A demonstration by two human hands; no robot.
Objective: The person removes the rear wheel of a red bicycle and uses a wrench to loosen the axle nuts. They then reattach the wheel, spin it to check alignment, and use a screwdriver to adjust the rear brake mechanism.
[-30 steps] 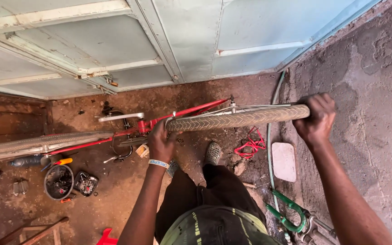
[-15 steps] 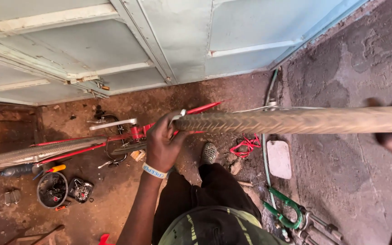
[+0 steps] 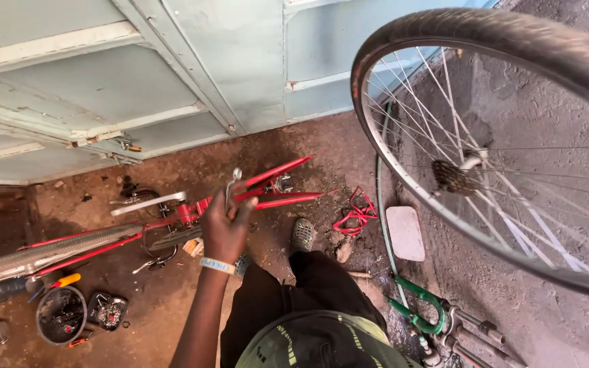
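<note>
Bicycle wheel (image 3: 506, 146) fills our upper right, its far side cut off and our right hand hidden, grip unknowable. We see its axle pointing roughly toward us. Our left hand (image 3: 228, 228) clamps the red frame (image 3: 267, 187), running left to right.

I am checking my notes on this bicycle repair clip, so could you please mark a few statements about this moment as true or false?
1. The left hand grips the red bicycle frame near its rear fork ends. True.
2. The wheel sits mounted in the frame. False: it is lifted clear, close to the camera.
3. The wheel has no tyre. False: a tyre is on the rim.
4. A sprocket sits at the wheel's hub. True.
5. The right hand is plainly visible. False: it is out of view.
</note>
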